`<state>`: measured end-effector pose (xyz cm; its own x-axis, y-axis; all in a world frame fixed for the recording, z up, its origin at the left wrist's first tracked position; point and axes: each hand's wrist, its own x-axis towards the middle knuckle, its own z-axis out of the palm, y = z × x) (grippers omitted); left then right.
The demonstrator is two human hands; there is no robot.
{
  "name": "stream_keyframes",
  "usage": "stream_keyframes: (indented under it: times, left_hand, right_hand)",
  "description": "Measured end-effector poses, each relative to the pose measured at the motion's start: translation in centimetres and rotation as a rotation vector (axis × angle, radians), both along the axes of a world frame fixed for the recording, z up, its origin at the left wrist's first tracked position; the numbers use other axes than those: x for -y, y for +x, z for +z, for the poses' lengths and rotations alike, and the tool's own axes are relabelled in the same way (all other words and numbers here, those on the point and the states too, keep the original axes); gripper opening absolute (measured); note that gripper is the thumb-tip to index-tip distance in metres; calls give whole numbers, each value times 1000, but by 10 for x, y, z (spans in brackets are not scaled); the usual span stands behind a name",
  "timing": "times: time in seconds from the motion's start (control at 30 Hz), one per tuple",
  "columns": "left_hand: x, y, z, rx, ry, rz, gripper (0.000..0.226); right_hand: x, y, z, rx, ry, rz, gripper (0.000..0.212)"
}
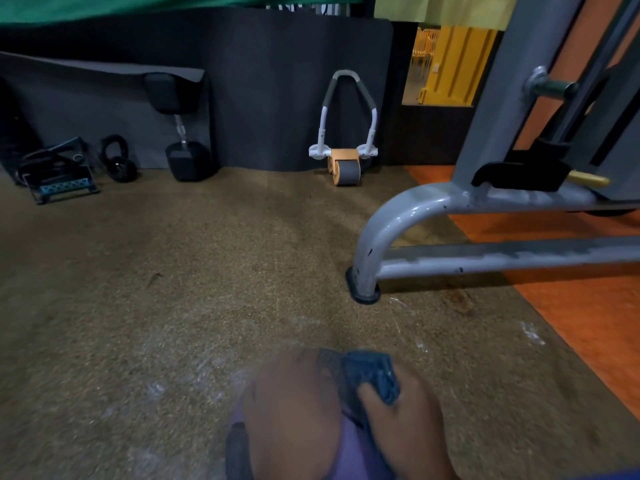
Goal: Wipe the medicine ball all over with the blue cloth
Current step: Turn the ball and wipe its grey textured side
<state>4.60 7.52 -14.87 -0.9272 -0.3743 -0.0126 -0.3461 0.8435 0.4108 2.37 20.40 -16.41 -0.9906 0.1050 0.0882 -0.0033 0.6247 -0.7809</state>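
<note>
Low in the frame's centre: left hand (pixel 291 414) lies flat on the purple medicine ball (pixel 349 448); right hand (pixel 405 417), fingers curled, presses the blue cloth (pixel 374 375) against it.

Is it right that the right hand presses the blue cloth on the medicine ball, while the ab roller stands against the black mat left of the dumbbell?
Not quite. The head view shows the ab roller to the right of the dumbbell, not left. The rest holds: the right hand presses the blue cloth on the medicine ball.
</note>
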Motion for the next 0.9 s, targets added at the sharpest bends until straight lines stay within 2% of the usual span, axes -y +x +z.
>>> stream_keyframes:
  times: [0.03, 0.07, 0.17, 0.23, 0.33, 0.4, 0.5, 0.6, 0.7, 0.8, 0.9]
  left_hand:
    - [-1, 1, 0, 6, 0, -5, 49]
    - [-2, 1, -1, 12, -4, -8, 49]
    - [-4, 1, -1, 23, -16, -5, 48]
    - [-3, -1, -2, 27, -24, -3, 48]
    - [1, 0, -3, 18, -26, -6, 48]
    - [5, 1, -3, 9, -19, -3, 47]
    - [11, 3, -4, -5, -1, 8, 46]
    - [12, 4, -4, -18, 18, 15, 45]
    - [13, 3, -4, -18, 10, 13, 44]
    - [16, 3, -6, -24, 4, 5, 44]
    - [20, 3, -7, -33, 20, 6, 43]
  right_hand:
    - [-5, -7, -2, 76, -52, -42, 17]
    - [-10, -14, -2, 150, -93, -73, 12]
    - [-15, -22, -4, 222, -126, -90, 24]
    - [-11, -16, -4, 152, -45, -49, 20]
    - [0, -1, -1, -37, 34, 72, 38]
    - [5, 0, -1, -76, 9, 90, 38]
    - [-4, -12, -8, 85, -131, -42, 14]
    - [-15, -18, -12, 230, -150, -95, 28]
    - [-9, -6, -15, 119, -56, -63, 15]
    - [6, 13, -8, -115, 30, 69, 42]
    - [10, 17, -8, -164, 15, 99, 43]
